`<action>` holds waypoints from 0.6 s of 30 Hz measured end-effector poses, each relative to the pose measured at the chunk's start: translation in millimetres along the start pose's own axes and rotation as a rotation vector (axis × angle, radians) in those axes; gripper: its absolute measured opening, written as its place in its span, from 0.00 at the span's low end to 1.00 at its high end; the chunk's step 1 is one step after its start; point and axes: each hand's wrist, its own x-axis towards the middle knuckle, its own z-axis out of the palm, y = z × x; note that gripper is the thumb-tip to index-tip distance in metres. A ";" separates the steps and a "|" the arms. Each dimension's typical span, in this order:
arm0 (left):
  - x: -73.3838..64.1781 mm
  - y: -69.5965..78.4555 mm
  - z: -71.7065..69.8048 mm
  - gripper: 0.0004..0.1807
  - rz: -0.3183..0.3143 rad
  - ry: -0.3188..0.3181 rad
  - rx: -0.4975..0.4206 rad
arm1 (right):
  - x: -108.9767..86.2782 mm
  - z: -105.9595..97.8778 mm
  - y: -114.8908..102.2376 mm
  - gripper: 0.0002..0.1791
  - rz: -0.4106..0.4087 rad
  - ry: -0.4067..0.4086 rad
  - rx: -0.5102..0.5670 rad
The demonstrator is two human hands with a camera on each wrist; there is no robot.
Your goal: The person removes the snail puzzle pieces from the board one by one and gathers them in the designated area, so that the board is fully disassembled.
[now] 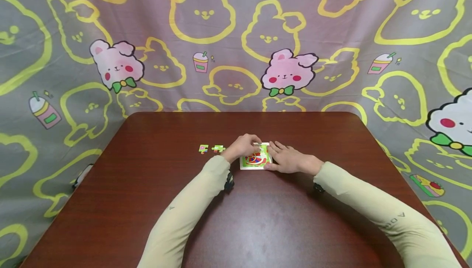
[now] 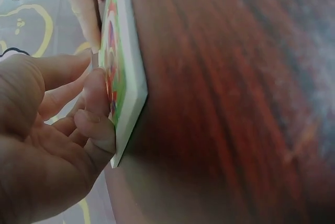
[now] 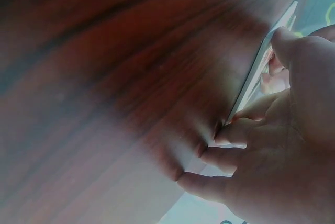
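A small white-framed puzzle board with a green and red picture lies near the middle of the dark wooden table. My left hand rests over its upper left part, bent fingertips pressing on the picture face; I see no loose piece in that hand. My right hand lies at the board's right side, fingers spread flat on the table and thumb against the board's edge. Two loose green puzzle pieces lie just left of the left hand.
A grey cloth with yellow and pink bunny figures hangs behind the table and drapes down both sides. The table's far edge runs a short way beyond the board.
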 end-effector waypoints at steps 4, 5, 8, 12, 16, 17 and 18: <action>0.8 2.3 1.7 0.17 -0.002 0.004 0.051 | -0.3 -0.6 -0.5 0.48 0.005 -0.004 0.000; 1.0 3.3 1.9 0.17 -0.002 0.002 0.066 | -0.6 -0.7 -0.5 0.48 0.005 -0.003 0.002; 1.9 5.2 3.0 0.18 -0.010 -0.008 0.102 | -1.1 -0.5 -0.4 0.48 0.001 0.004 0.003; 0.2 6.4 2.3 0.19 -0.015 -0.022 0.137 | -0.7 -0.3 -0.4 0.47 -0.003 0.010 0.010; -1.6 7.3 0.5 0.19 -0.008 -0.024 0.164 | -0.2 -0.5 -0.2 0.48 0.001 0.008 0.018; -1.4 7.2 0.6 0.19 -0.009 -0.024 0.168 | -0.4 -0.5 -0.1 0.48 0.001 0.007 0.018; -0.8 6.8 1.1 0.19 -0.007 -0.023 0.171 | -0.5 -0.4 0.1 0.48 0.001 0.006 0.018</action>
